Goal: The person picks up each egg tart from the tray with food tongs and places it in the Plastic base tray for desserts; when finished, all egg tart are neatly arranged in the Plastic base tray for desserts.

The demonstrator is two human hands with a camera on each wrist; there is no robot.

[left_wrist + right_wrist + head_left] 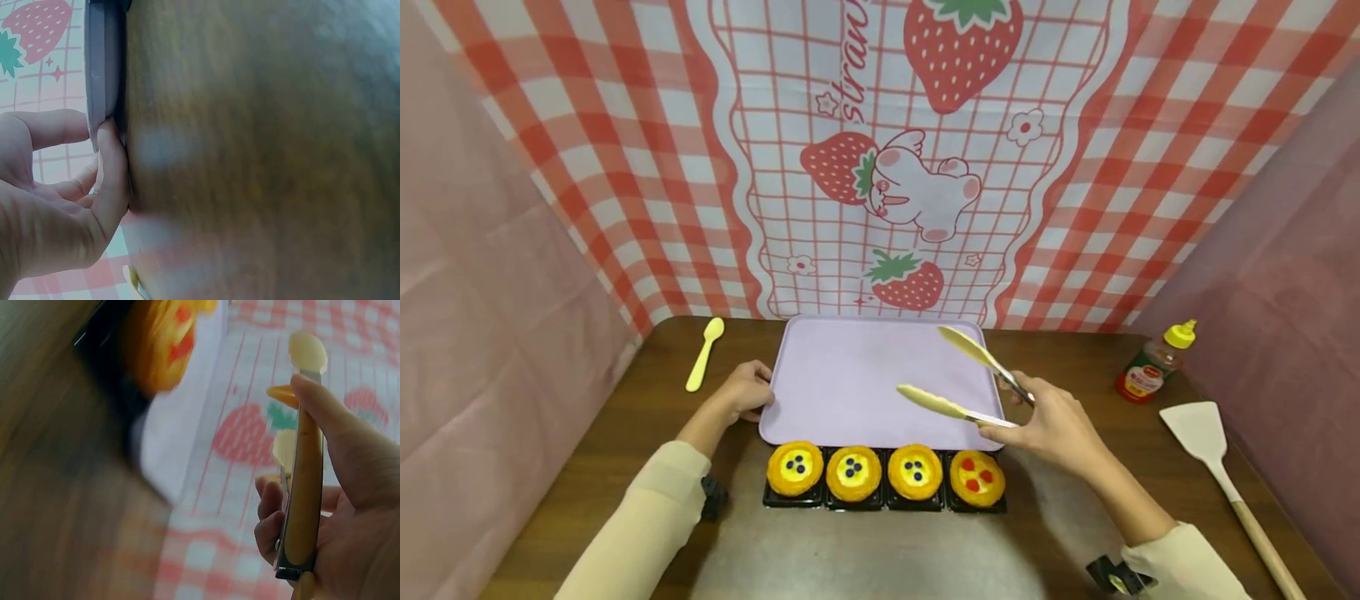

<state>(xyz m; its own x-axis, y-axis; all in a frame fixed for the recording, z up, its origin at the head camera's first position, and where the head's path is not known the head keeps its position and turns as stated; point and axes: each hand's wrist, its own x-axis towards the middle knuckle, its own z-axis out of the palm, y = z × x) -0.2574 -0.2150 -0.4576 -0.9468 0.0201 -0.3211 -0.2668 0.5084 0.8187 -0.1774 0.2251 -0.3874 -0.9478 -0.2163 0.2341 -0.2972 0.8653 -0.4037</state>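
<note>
A lilac tray [872, 379] lies on the table with nothing on it. My left hand [748, 390] pinches its left edge; in the left wrist view, thumb and finger close around the tray's rim [103, 62]. In my right hand [1060, 427] I grip tongs with pale yellow tips [934, 402], spread apart above the tray's right side. The right wrist view shows my thumb along one tong arm [303, 494]. In front of the tray stands a row of tarts in black holders: blueberry-topped ones at left and middle [853, 473], a red-topped one [977, 478] at right.
A yellow spoon [705, 354] lies left of the tray. At the right stand a squeeze bottle [1146, 371] with a yellow cap and a white spatula [1202, 429] with a wooden handle. A strawberry-print cloth [887, 167] hangs behind the table.
</note>
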